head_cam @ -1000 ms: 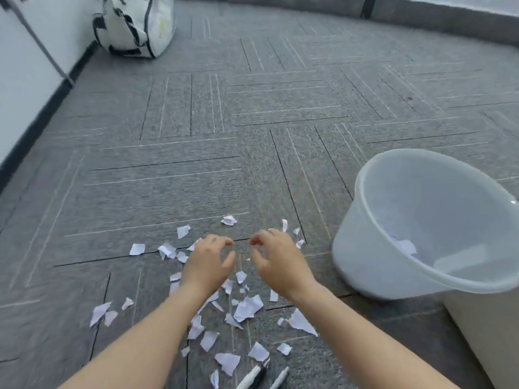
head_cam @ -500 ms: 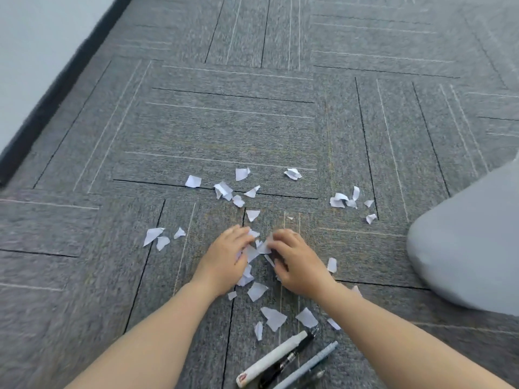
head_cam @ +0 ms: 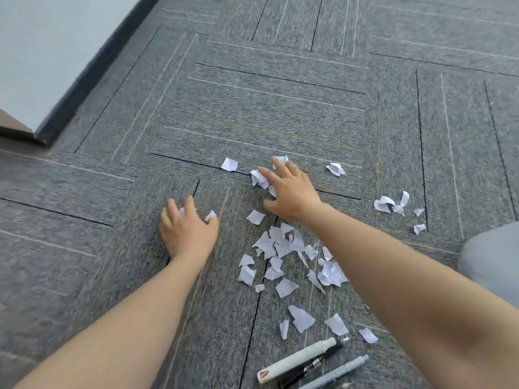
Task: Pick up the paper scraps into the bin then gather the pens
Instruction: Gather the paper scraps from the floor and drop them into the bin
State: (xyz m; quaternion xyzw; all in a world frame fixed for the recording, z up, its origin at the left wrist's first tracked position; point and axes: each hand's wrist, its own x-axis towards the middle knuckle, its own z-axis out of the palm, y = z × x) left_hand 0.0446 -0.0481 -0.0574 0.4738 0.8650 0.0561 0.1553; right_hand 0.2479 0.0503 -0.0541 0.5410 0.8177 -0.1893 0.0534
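Several white paper scraps (head_cam: 283, 248) lie scattered on the grey carpet, densest between my forearms. My left hand (head_cam: 186, 230) rests palm down on the carpet at the left, fingers spread over a few small scraps. Further away, my right hand (head_cam: 289, 190) is spread flat on other scraps. A small group of scraps (head_cam: 391, 204) lies off to the right. Near the bottom edge lie the pens: a white marker (head_cam: 297, 360), a black pen (head_cam: 317, 363) and a pale blue pen (head_cam: 337, 373). Only the pale side of the bin (head_cam: 491, 262) shows at the right edge.
Grey carpet tiles (head_cam: 266, 108) cover the floor. A white wall with a dark skirting board (head_cam: 92, 71) runs along the upper left. A brown corner (head_cam: 14, 127) juts in at the left edge.
My hands have parted from the middle pile: the left has slid out to the left, the right forward onto the far scraps. The view has tilted down, so less of the bin shows.
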